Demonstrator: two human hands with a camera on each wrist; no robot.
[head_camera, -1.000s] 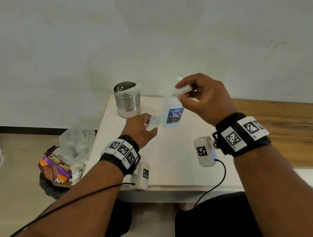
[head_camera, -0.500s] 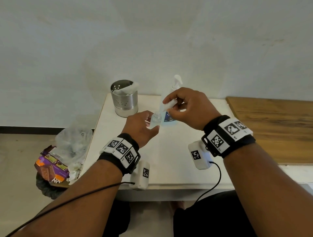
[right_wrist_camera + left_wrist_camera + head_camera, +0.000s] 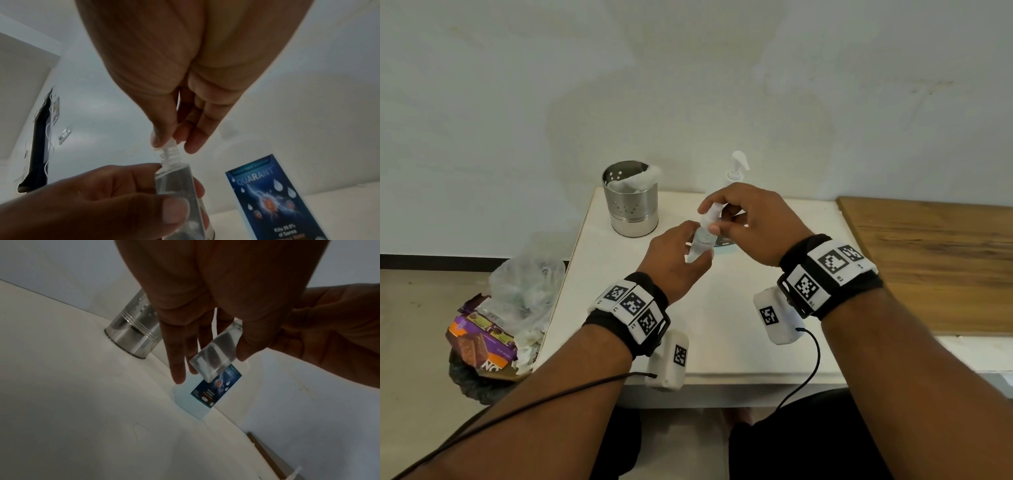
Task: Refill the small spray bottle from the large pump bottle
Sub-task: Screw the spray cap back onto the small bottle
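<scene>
My left hand (image 3: 693,245) grips the small clear spray bottle (image 3: 698,246) by its body, tilted, above the white table (image 3: 722,325). My right hand (image 3: 712,219) pinches the white spray cap (image 3: 710,214) between thumb and fingers at the bottle's top. In the right wrist view the cap (image 3: 170,143) sits on the bottle's threaded neck (image 3: 169,154), with threads showing below it. The large pump bottle (image 3: 738,168) with its blue label (image 3: 273,194) stands upright just behind both hands, untouched. From the left wrist, the small bottle (image 3: 216,350) shows held between thumb and fingers.
A perforated steel cup (image 3: 631,205) holding white tissue stands at the table's back left. A wooden surface (image 3: 935,260) adjoins the table on the right. A rubbish bag (image 3: 493,329) with wrappers lies on the floor to the left.
My right hand came down from beside the pump bottle's head, carrying the white cap, and set it onto the small bottle's neck. The left hand raised the small bottle slightly.
</scene>
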